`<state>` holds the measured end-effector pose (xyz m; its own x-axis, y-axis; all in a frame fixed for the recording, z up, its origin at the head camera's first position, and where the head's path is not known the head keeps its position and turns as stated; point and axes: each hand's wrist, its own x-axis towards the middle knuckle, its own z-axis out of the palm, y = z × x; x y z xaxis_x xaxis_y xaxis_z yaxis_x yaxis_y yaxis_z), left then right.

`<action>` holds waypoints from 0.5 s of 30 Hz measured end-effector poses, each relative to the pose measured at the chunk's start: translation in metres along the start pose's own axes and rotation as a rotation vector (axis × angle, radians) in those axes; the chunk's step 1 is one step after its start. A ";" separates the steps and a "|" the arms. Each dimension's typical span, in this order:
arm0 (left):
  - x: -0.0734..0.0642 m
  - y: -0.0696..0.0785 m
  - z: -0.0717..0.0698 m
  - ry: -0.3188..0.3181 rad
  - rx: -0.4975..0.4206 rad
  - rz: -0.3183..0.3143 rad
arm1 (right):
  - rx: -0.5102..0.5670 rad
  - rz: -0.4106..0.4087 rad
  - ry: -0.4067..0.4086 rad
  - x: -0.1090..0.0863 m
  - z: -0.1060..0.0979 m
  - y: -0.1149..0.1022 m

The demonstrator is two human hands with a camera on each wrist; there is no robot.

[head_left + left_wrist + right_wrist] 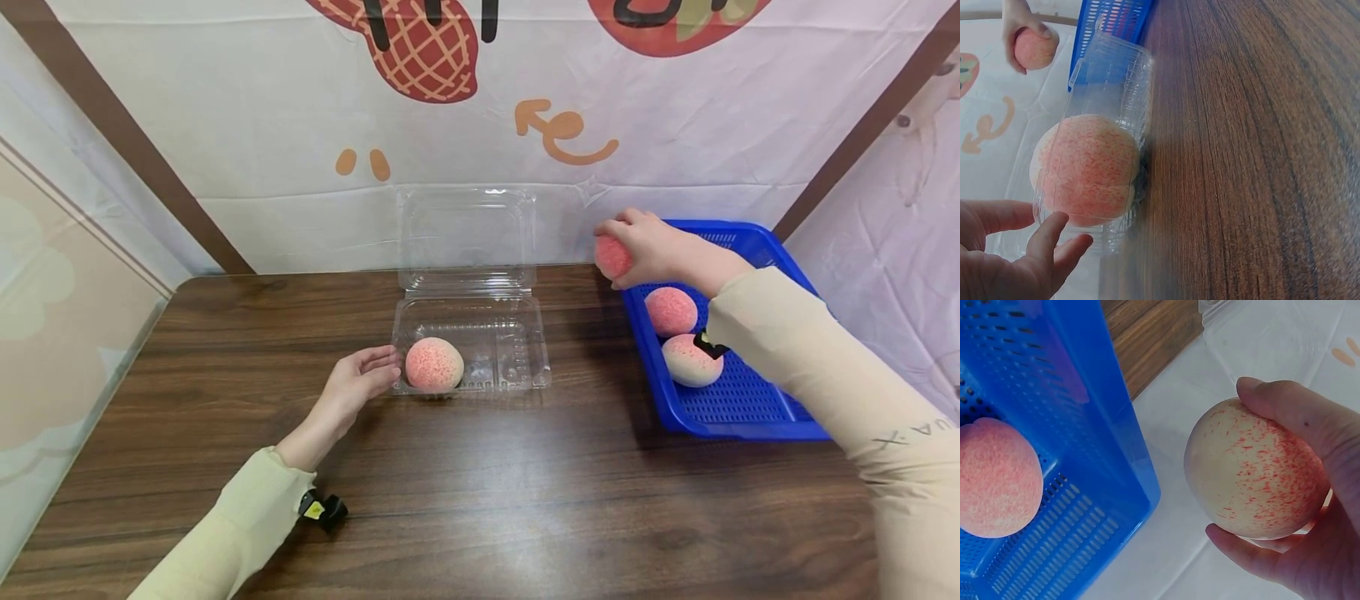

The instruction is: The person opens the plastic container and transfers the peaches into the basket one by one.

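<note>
My right hand [651, 246] grips a pink-speckled peach [1257, 469], thumb on one side and fingers on the other, held up by the basket's left rim. Fairly straight fingers of my left hand [367, 375] touch the left wall of a clear plastic clamshell box [517, 346], whose lid [467, 237] stands raised at the back. Inside the box's front left part sits another peach [435, 365], close to my left fingertips. Two more peaches, one pinker [671, 312] and one paler [692, 362], lie in the blue basket [667, 408] under my right forearm.
A brown wood-grain table [480, 492] carries the box and the basket. Behind its back edge hangs a white printed cloth [285, 125]. Black wrist straps show at the left sleeve [251, 508] and the right sleeve [795, 342].
</note>
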<state>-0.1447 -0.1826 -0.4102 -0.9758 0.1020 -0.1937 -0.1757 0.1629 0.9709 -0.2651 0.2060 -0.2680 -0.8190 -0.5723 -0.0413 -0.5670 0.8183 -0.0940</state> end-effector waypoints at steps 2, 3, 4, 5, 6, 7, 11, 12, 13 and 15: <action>0.000 0.000 0.000 0.002 -0.006 -0.004 | 0.002 0.005 0.000 -0.002 -0.002 0.002; 0.000 0.001 0.001 0.004 -0.008 -0.004 | 0.002 0.005 0.002 -0.002 -0.002 0.003; 0.000 0.001 0.001 0.002 -0.008 -0.002 | 0.002 0.006 0.004 -0.003 -0.003 0.004; 0.000 0.001 0.001 0.003 -0.011 -0.003 | 0.004 0.007 0.005 -0.004 -0.004 0.005; 0.000 0.001 0.002 0.001 -0.010 -0.001 | 0.005 0.010 0.004 -0.005 -0.004 0.006; -0.001 0.001 0.002 0.003 -0.011 -0.002 | 0.005 0.011 0.008 -0.006 -0.004 0.006; -0.001 0.002 0.002 0.004 -0.012 -0.006 | 0.011 0.014 0.019 -0.009 -0.006 0.010; -0.002 0.002 0.002 0.003 -0.008 -0.005 | 0.011 0.015 0.020 -0.010 -0.006 0.011; -0.002 0.002 0.002 0.005 -0.010 -0.008 | 0.011 0.014 0.022 -0.010 -0.007 0.012; -0.003 0.002 0.002 0.005 -0.007 -0.009 | 0.012 0.021 0.017 -0.012 -0.007 0.014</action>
<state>-0.1424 -0.1808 -0.4076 -0.9748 0.0953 -0.2015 -0.1852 0.1572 0.9701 -0.2637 0.2243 -0.2615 -0.8323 -0.5537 -0.0260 -0.5485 0.8295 -0.1049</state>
